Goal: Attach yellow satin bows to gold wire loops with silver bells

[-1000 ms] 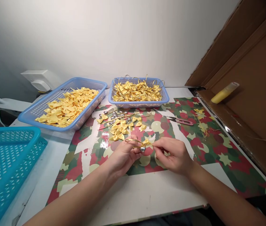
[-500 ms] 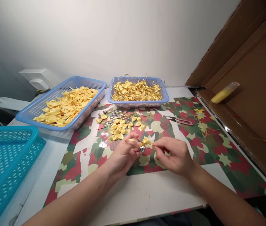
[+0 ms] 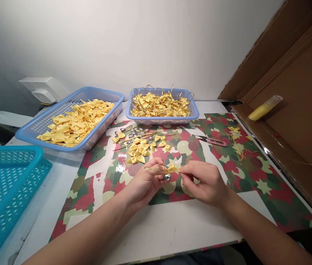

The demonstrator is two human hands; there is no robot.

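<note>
Between my two hands is a yellow ribbon bow with a silver jingle bell hanging just under it. A gold cord runs leftward from the bow across my left fingers. My left hand, palm partly up, pinches the cord close beside the bell. From the right, the thumb and forefinger of my right hand pinch the bow's right end; the exact spot is partly covered by the fingertips. Beyond my hands lies a small pile of loose yellow bows, with silver bells on gold cords behind it.
A blue basket of yellow bows stands back left; another blue basket holds bows with gold cords. Pink thread snips lie to the right, near thread scraps. A teal basket is at left, a cardboard wall at right.
The gold cord at my left hand now points straighter out to the left. Both hands keep nearly the same place, still on the bow and cord. The view has shifted slightly.
</note>
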